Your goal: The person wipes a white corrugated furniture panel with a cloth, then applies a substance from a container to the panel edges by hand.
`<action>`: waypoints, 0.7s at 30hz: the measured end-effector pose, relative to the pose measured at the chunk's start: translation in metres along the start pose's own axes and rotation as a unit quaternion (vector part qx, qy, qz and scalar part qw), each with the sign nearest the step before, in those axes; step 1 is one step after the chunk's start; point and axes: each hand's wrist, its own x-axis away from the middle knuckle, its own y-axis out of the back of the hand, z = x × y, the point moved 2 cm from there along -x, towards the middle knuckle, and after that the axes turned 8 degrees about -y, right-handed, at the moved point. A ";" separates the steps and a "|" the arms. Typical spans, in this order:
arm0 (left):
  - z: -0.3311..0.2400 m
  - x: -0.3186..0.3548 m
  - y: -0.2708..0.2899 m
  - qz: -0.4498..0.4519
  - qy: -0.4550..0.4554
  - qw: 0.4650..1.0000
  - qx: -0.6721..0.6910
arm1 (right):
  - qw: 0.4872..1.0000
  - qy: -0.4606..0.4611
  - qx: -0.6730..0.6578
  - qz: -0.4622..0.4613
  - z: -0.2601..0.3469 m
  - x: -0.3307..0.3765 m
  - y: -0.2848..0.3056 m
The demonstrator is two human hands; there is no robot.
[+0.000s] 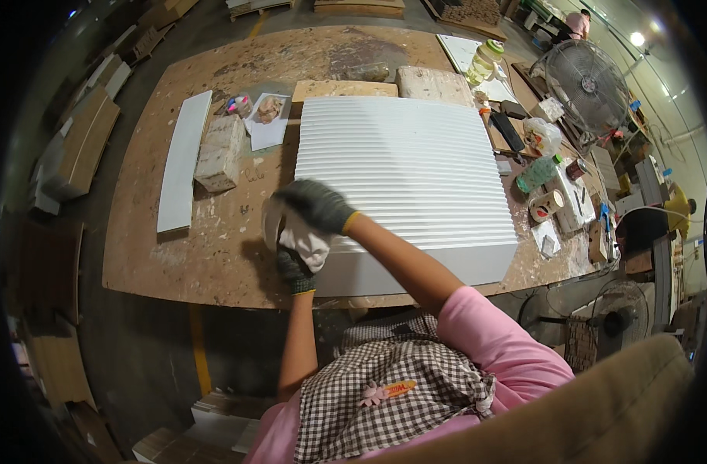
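Beside the near left corner of a white ribbed panel (415, 162), both my hands wear dark knit gloves and meet at a bunched white cloth (305, 246). My left hand (295, 272) is closed on the cloth from below. Above it, my right hand (319, 206) is closed over the upper part of the cloth, its fingertips somewhat blurred. A pale, smeared edge at the fingertips looks like part of the same cloth. The panel lies with its ridges running left to right, and a plain flat strip forms its near edge.
The stained wooden table (148, 263) carries a long white board (185, 166) and a wrapped block (220, 155) on the left. Along the right stand a green-capped bottle (537, 175), a paper cup (546, 206) and a large fan (588, 83). Another person (578, 25) is far behind.
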 end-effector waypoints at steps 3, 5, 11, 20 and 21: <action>-0.048 -0.002 0.042 -0.129 0.037 0.931 0.339 | 0.944 -0.157 -0.214 -0.195 -0.033 0.059 0.095; -0.052 0.000 0.058 -0.114 0.033 0.920 0.373 | 0.930 -0.209 -0.169 -0.250 -0.057 0.113 0.158; -0.061 -0.005 0.075 -0.067 -0.014 0.924 0.377 | 0.951 -0.184 0.231 -0.089 -0.099 0.178 0.183; -0.008 0.006 0.006 -0.138 -0.169 0.972 -0.083 | 0.969 -0.069 0.230 -0.058 -0.043 0.019 0.007; 0.008 0.004 0.007 -0.075 -0.116 0.989 0.045 | 0.972 -0.051 0.228 -0.020 -0.017 -0.001 -0.013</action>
